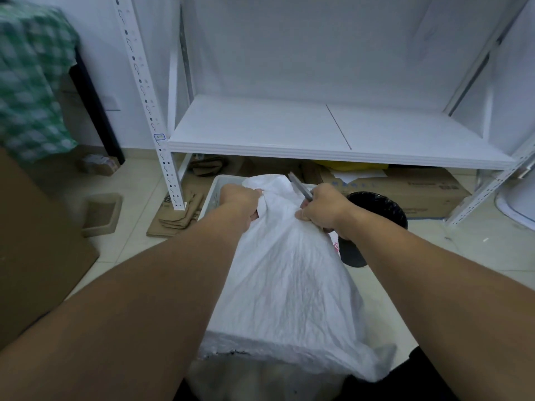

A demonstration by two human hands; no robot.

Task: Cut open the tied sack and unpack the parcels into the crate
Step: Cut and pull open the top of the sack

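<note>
A white woven sack point(289, 282) lies stretched out in front of me, its far end over a white slatted crate point(212, 195). My left hand point(238, 199) grips a bunch of the sack's cloth at that far end. My right hand point(324, 209) holds grey scissors point(301, 188) with black handles, blades pointing away and up to the left, and also pinches the sack's cloth with its fingertips. The sack's contents are hidden. Most of the crate is covered by the sack.
A white metal shelf rack point(289, 140) stands right behind the crate, with flattened cardboard point(419, 189) under it. A black bin point(379, 206) sits to the right of the sack. Brown paper bags point(176, 215) and a cardboard tray point(101, 214) lie on the tiled floor at left.
</note>
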